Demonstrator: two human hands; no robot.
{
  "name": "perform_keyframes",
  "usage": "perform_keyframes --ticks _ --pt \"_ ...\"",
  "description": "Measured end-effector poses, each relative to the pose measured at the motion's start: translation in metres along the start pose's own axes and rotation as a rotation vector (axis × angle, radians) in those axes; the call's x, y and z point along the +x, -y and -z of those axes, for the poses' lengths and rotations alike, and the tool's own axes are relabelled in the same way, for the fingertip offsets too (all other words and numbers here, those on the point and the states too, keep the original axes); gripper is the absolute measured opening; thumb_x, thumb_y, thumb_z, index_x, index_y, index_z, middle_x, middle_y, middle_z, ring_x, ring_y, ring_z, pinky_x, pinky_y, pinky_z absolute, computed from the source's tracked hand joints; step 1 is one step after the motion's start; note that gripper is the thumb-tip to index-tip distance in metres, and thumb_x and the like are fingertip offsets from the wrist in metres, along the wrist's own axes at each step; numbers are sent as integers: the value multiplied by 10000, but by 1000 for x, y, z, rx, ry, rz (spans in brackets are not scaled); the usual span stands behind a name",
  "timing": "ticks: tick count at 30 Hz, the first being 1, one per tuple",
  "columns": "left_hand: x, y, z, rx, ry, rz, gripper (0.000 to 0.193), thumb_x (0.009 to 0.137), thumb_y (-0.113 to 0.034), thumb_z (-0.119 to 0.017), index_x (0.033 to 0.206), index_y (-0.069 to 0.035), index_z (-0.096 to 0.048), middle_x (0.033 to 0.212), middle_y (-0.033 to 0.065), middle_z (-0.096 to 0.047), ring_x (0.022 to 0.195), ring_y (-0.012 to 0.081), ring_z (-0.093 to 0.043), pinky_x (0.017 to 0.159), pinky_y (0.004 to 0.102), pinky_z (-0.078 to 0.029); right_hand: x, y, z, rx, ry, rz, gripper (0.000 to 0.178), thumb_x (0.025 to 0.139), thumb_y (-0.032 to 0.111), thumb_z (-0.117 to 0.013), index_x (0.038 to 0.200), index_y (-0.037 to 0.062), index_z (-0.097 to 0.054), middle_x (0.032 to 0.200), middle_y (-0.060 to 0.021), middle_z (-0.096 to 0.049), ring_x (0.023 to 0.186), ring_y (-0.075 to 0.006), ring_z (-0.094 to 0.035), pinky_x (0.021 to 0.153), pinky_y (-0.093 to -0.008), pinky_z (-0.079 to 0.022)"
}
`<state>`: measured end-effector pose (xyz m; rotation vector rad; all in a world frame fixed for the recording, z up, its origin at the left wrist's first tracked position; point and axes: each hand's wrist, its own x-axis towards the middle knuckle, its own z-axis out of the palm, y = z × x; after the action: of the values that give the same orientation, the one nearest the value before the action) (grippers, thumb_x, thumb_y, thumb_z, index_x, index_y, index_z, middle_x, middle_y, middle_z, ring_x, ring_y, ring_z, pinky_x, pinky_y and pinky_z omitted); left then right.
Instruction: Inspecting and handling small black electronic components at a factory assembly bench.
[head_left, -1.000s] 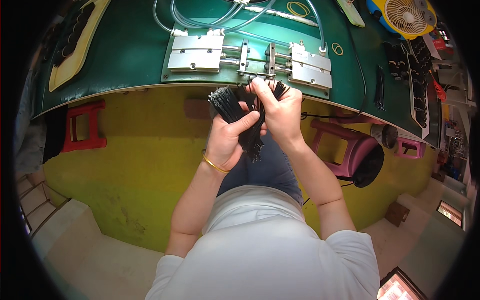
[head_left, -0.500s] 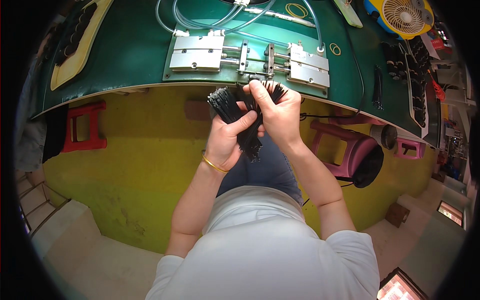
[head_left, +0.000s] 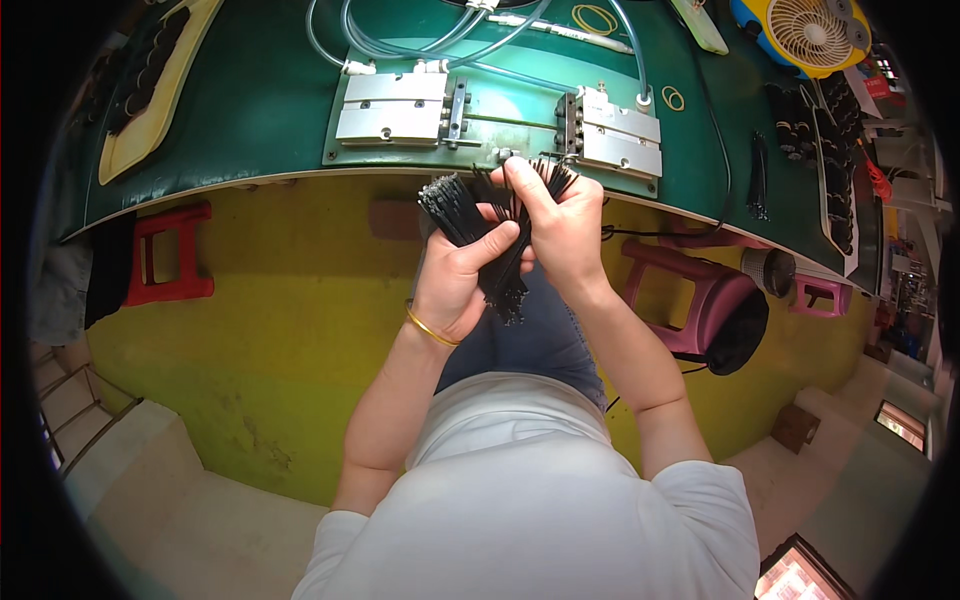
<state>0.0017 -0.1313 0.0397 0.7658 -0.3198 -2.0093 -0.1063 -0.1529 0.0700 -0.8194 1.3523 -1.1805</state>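
My left hand is closed around a thick bundle of short black wires. Pale tips show at the bundle's upper end, and its lower end sticks out below my fingers. Right beside it, my right hand pinches a smaller spread of black wires between thumb and fingers; how many it grips is hidden. Both hands meet in front of the bench edge, just below a two-sided air-driven fixture. Its left silver block and right silver block stand with their dark jaws wide apart.
Clear air hoses loop behind the fixture on the green bench. A yellow tray lies far left. At right are a thin bundle of black wires and a yellow-blue fan. Red and pink stools stand below.
The fixture's two jaws have drawn apart from near the middle, each back toward its own block. My hands and the wires have shifted only slightly to the right.
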Motion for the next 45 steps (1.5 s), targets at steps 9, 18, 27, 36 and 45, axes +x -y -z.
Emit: perform_keyframes --ticks 9,18,27,36,45 --pt "1 -2 -2 -8 23 7 81 798 -22 -570 869 0 -539 765 71 -578 640 153 -575 595 270 -478 1 -3 -1 10 -23 45 217 842 171 -554 732 -5 -616 571 -61 -588 514 -109 -606 285 -187 -335" --pt "-3 -4 -3 -47 42 16 78 796 -20 -570 865 -6 -536 761 73 -575 613 154 -566 571 264 -470 -6 1 -4 56 10 64 254 830 203 -574 693 -7 -614 542 -43 -573 318 -41 -414 264 -190 -295" --pt "-1 0 -1 -33 -25 -6 101 785 -16 -587 858 -10 -517 751 71 -572 611 157 -573 562 269 -476 -4 1 -6 -3 -58 74 219 826 159 -559 723 -22 -624 546 -55 -587 324 -39 -423 273 -193 -305" --pt "2 -2 -1 -9 -13 4 102 785 -21 -591 856 -14 -517 748 66 -573 611 156 -576 563 268 -479 0 -4 -3 7 -43 77 196 834 142 -558 750 -24 -621 595 -56 -592 520 -109 -599 335 -186 -368" --pt "4 -3 0 4 32 30 75 787 -36 -589 827 -21 -527 748 56 -572 613 144 -562 556 270 -466 0 -5 -2 10 -61 91 202 831 140 -562 720 -19 -617 572 -48 -576 474 -98 -576 319 -187 -356"
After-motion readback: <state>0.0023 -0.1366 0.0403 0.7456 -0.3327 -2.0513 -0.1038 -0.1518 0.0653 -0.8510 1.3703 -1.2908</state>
